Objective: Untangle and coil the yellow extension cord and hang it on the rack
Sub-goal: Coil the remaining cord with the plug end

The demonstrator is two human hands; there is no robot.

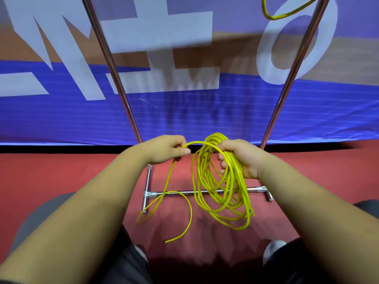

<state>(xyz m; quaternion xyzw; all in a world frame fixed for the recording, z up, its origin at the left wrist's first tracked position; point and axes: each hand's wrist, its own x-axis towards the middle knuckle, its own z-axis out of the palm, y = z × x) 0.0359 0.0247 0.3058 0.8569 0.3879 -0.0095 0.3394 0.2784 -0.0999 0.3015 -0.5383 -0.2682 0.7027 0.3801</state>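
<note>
My right hand [239,158] grips a bundle of several loops of the yellow cord [222,193], which hang down in front of the rack's base. My left hand [167,149] pinches a single strand that arches over from the bundle. Below that hand the strand drops, curls on the red floor and ends in a loose tip [166,241]. The metal rack [114,64] rises in two slanted chrome poles, the second pole [295,64] on the right. Another yellow cord loop [282,14] hangs near the top right.
The rack's low crossbar [180,193] and feet stand on the red floor [61,173] right before me. A blue banner [205,111] with large white letters fills the wall behind. My shoes [273,251] are at the bottom.
</note>
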